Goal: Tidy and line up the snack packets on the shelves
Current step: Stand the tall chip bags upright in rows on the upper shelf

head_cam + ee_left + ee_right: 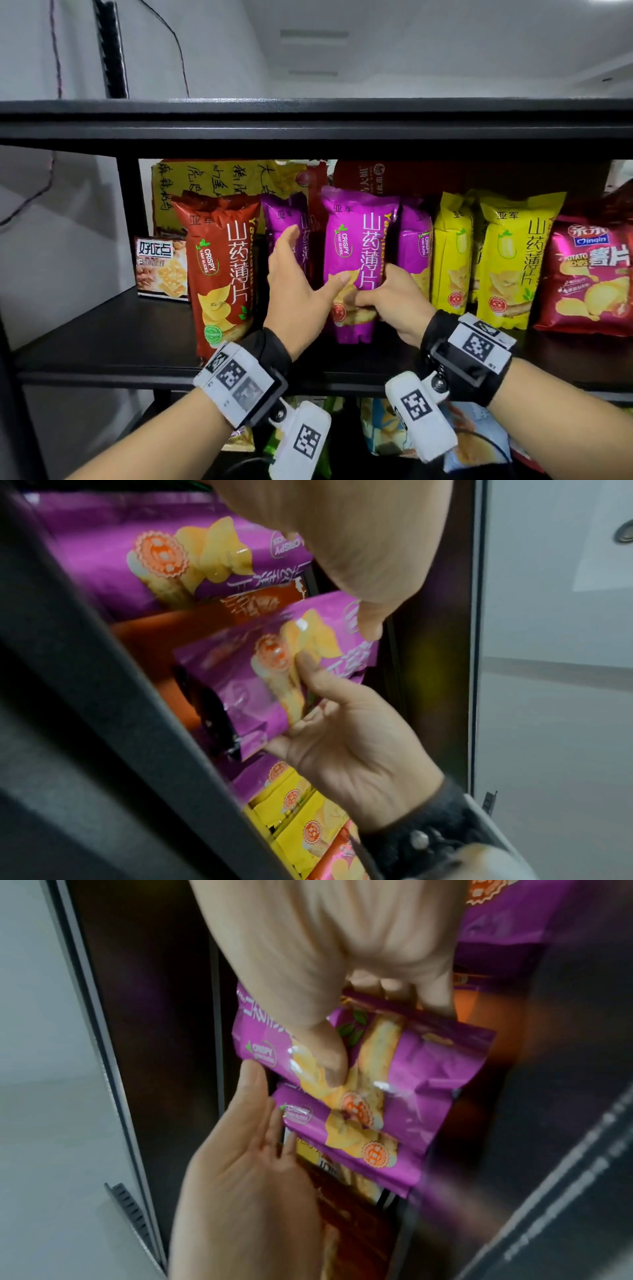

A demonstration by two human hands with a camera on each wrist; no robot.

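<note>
So there's a black shelf with a row of snack packets standing on it, and both hands are in around the middle one. The right hand has the front purple packet by its lower part, thumb pressed on the front over the printed chips, the other fingers curled round behind it. The packet stands upright, tipped a touch, its bottom edge near the front of the shelf.

The left hand sits at 9 o'clock from that packet, held flat with straight fingers reaching into the gap towards a second purple packet further back. Its thumb lies across the front packet's lower left corner. It isn't gripping anything, more like a flat palm alongside.

At 9 o'clock from the hands a red-brown packet stands at the front edge, and further out at 9 a small biscuit box sits back on the shelf. At 3 o'clock there's a third purple packet tucked behind, then two yellow packets, then a red potato chips bag at the far end. Bigger yellow and red bags lean along the back. The lower shelf has more packets, mostly hidden by the wrists.
</note>
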